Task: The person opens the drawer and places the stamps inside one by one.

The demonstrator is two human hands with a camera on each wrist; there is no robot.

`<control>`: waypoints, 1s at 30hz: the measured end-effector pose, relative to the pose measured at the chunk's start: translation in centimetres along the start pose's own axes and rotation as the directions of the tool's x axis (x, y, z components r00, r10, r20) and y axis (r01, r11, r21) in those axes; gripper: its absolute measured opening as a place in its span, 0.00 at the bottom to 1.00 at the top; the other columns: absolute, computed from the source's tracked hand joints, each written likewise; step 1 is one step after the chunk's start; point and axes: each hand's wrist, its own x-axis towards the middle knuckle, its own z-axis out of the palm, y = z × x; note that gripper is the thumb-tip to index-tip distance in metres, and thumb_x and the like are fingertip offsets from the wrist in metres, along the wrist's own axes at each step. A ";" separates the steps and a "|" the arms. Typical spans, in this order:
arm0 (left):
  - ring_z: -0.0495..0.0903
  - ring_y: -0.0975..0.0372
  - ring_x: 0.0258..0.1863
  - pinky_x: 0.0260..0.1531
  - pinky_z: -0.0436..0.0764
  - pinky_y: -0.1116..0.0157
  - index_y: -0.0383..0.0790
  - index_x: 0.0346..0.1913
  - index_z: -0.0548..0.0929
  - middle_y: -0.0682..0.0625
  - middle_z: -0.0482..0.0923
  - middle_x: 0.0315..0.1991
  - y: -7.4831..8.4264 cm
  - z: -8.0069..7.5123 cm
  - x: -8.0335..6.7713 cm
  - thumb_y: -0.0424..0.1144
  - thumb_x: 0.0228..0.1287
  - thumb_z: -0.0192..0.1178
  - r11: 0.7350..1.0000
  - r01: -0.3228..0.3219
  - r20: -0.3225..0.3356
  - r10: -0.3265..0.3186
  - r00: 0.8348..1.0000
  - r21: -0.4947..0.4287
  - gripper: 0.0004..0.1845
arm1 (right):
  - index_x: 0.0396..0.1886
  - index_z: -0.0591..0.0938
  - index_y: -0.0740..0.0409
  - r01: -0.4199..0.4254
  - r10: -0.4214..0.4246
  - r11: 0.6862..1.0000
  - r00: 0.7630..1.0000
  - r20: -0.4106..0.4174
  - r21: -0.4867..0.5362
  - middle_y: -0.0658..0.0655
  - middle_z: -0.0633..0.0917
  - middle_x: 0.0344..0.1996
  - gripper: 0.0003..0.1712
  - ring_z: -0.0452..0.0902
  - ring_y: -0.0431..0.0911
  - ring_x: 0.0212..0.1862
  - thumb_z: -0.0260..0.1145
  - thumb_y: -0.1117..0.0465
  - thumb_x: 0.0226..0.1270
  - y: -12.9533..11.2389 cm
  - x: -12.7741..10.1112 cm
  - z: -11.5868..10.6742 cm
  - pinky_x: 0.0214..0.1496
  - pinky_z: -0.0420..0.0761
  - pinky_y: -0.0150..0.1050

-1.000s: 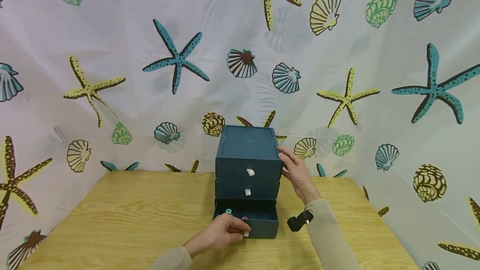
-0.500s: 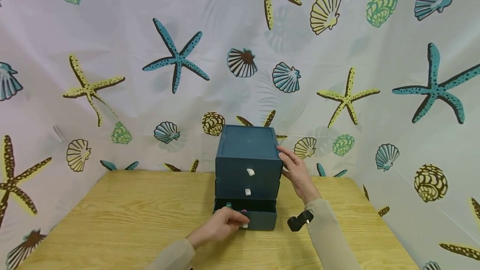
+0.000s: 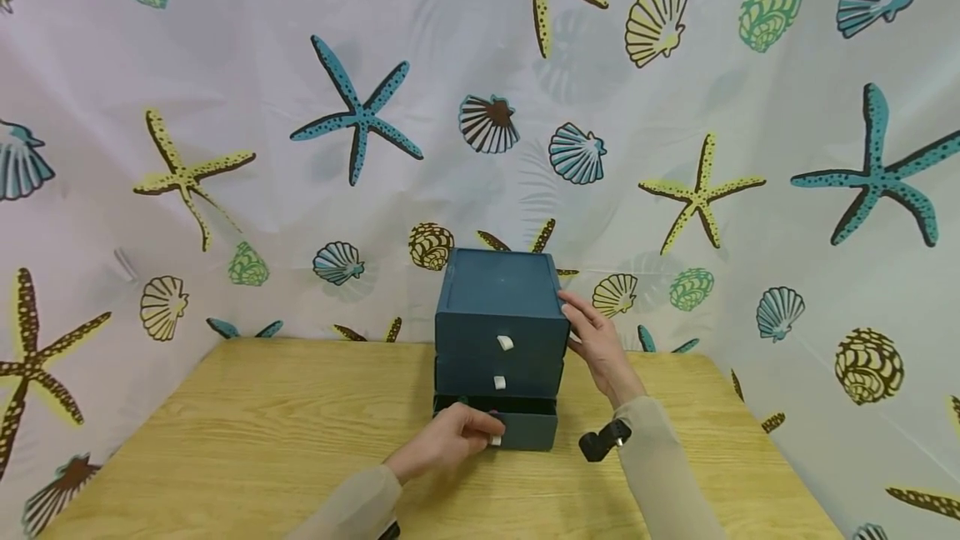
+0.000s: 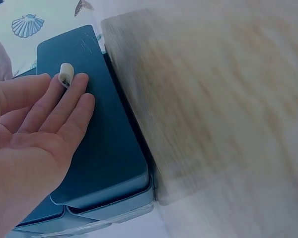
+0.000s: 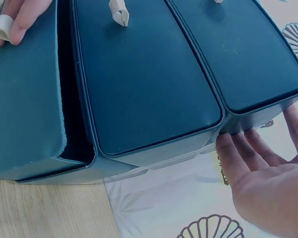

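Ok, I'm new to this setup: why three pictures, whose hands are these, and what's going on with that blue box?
No machine here: a person wears one camera on the head and one on each wrist. The wide picture is the head view; the two close-ups look past each palm. On the wooden table stands a dark blue chest of three drawers. The left hand lies with straight fingers against the bottom drawer, beside its white tab; that drawer sits slightly out. The right hand lies flat against the chest's side. Neither grips anything.
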 end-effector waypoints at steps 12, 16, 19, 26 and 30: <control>0.80 0.49 0.57 0.54 0.81 0.53 0.33 0.60 0.80 0.40 0.83 0.54 -0.4 -0.4 1.2 0.25 0.68 0.54 0.999 0.021 -0.013 -0.021 1.000 -0.034 0.19 | 0.71 0.70 0.47 -0.005 0.005 1.000 1.000 0.005 0.015 0.53 0.58 0.77 0.27 0.52 0.55 0.77 0.56 0.49 0.76 -0.1 0.0 0.0 0.75 0.60 0.56; 0.81 0.49 0.56 0.53 0.82 0.54 0.33 0.59 0.80 0.41 0.83 0.54 -0.5 -0.4 1.4 0.25 0.68 0.54 1.000 0.024 -0.025 -0.024 0.999 -0.014 0.18 | 0.71 0.71 0.46 -0.006 0.006 1.000 1.000 0.004 0.015 0.52 0.58 0.76 0.26 0.52 0.55 0.77 0.56 0.49 0.76 0.0 0.0 0.0 0.75 0.59 0.56; 0.81 0.49 0.56 0.52 0.82 0.53 0.32 0.59 0.80 0.39 0.83 0.54 -0.5 -0.3 1.6 0.24 0.67 0.54 1.000 0.020 -0.034 -0.020 0.999 -0.003 0.18 | 0.71 0.70 0.47 -0.002 0.002 1.000 1.000 0.008 0.015 0.53 0.58 0.77 0.27 0.51 0.55 0.78 0.56 0.49 0.76 0.1 0.0 0.0 0.75 0.59 0.56; 0.80 0.47 0.56 0.52 0.81 0.51 0.30 0.59 0.79 0.37 0.81 0.55 -0.4 -0.3 2.0 0.23 0.67 0.54 1.000 0.012 -0.069 -0.011 0.998 0.020 0.19 | 0.71 0.70 0.46 0.002 -0.002 1.000 1.000 0.007 0.014 0.52 0.58 0.77 0.26 0.51 0.55 0.77 0.56 0.49 0.77 0.3 0.0 0.0 0.75 0.60 0.55; 0.80 0.47 0.56 0.53 0.81 0.51 0.30 0.59 0.79 0.38 0.82 0.55 -0.4 -0.3 2.2 0.23 0.67 0.53 1.000 0.012 -0.085 -0.010 0.996 0.026 0.19 | 0.71 0.70 0.47 0.008 -0.008 1.000 1.000 0.005 0.015 0.53 0.58 0.77 0.27 0.52 0.56 0.77 0.56 0.49 0.76 0.3 0.1 0.0 0.75 0.60 0.55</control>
